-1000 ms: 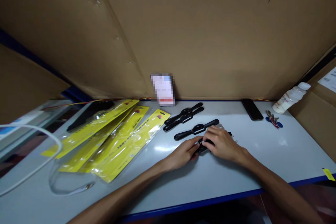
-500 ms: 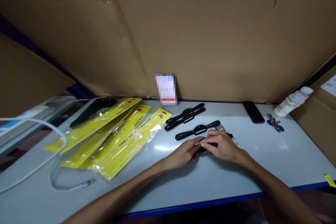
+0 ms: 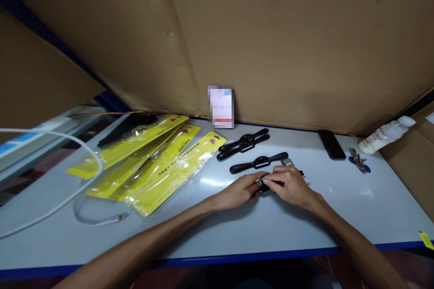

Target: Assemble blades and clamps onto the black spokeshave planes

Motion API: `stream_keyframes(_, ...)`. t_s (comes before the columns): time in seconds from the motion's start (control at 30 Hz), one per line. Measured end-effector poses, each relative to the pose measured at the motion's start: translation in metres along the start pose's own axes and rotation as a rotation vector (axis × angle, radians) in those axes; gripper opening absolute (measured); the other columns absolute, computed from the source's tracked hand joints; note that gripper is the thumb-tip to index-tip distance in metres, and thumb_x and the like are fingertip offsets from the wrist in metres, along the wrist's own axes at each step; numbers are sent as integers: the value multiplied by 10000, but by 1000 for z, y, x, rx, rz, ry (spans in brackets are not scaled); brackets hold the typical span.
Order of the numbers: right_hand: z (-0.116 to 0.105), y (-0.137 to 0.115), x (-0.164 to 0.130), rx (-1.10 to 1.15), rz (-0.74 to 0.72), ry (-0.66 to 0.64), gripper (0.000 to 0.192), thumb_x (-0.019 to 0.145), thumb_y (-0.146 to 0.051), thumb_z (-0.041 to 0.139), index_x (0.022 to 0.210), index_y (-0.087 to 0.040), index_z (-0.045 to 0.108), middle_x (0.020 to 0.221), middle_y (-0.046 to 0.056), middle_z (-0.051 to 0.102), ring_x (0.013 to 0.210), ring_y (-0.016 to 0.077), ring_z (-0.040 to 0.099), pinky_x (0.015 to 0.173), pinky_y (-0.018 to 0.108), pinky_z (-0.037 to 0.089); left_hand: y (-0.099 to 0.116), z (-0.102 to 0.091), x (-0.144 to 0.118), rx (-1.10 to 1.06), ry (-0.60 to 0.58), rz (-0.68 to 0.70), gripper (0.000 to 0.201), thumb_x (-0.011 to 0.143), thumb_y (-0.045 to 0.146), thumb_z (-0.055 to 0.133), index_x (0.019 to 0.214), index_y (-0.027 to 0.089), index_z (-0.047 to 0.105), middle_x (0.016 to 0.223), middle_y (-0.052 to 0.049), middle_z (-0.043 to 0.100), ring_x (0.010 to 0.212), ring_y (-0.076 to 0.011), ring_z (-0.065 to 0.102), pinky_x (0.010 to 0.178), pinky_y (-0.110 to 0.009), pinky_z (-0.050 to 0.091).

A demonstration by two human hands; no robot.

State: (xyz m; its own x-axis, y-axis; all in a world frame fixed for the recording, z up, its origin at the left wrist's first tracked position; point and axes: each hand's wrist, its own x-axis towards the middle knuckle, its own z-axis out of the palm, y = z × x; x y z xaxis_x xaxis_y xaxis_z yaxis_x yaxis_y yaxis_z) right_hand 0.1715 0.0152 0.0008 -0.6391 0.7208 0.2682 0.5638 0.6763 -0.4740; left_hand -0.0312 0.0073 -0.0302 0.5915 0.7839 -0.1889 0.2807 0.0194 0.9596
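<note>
My left hand (image 3: 239, 191) is closed around a black spokeshave (image 3: 266, 188), which the fingers mostly hide. My right hand (image 3: 292, 186) bends over it from the right, thumb and fingertips pinched at a small grey piece (image 3: 259, 180) on its upper side. The hands nearly touch, low over the table. Just behind them lies another black spokeshave (image 3: 260, 162) with two handles. Two more spokeshaves (image 3: 244, 143) lie side by side farther back. A flat grey metal plate (image 3: 288, 162) and small dark parts (image 3: 303, 173) show beyond my right hand, partly covered.
Several yellow blister packs (image 3: 176, 174) overlap on the left, beside a white cable (image 3: 98, 156). A phone (image 3: 223, 107) with a blurred-out screen leans on the cardboard wall (image 3: 271, 45). At the right are a dark phone (image 3: 332, 144), keys (image 3: 358, 159) and a plastic bottle (image 3: 386, 135).
The camera view has tilted slightly, shifting most things right and a little up. Both hands keep about the same grip on the spokeshave, fingers shifted only slightly.
</note>
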Motion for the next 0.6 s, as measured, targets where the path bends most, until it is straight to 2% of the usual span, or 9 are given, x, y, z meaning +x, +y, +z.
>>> stream_keyframes(0.1, 1, 2, 0, -87, 20, 44, 253, 971, -187, 535, 809, -175, 729, 729, 21, 635, 688, 147, 555, 668, 271, 379, 1, 0, 0, 21, -6, -1, 421, 965, 367, 397, 1258, 123, 574, 581, 54, 447, 544, -137, 393, 524, -238, 324)
stream_keyframes(0.3, 1, 0, -1, -69, -30, -5, 247, 908, -141, 594, 686, -176, 697, 649, -7, 604, 614, 117, 524, 622, 243, 357, 1, -1, -1, 26, -15, 12, 424, 962, 360, 397, 1272, 135, 578, 611, 44, 469, 574, -140, 432, 538, -233, 343)
stream_keyframes(0.47, 2, -1, -1, -140, -25, 46, 251, 957, -169, 537, 797, -176, 730, 694, 19, 641, 657, 141, 547, 644, 267, 358, 0, -1, 0, 30, -6, 0, 431, 963, 364, 406, 1282, 128, 575, 596, 48, 461, 557, -137, 403, 530, -236, 331)
stream_keyframes(0.6, 3, 3, -2, -145, -25, 51, 227, 904, -118, 557, 739, -158, 708, 705, 27, 661, 662, 142, 564, 672, 268, 383, 0, 0, 0, 2, -13, 4, 418, 965, 359, 398, 1263, 133, 584, 602, 48, 459, 559, -133, 409, 534, -231, 333)
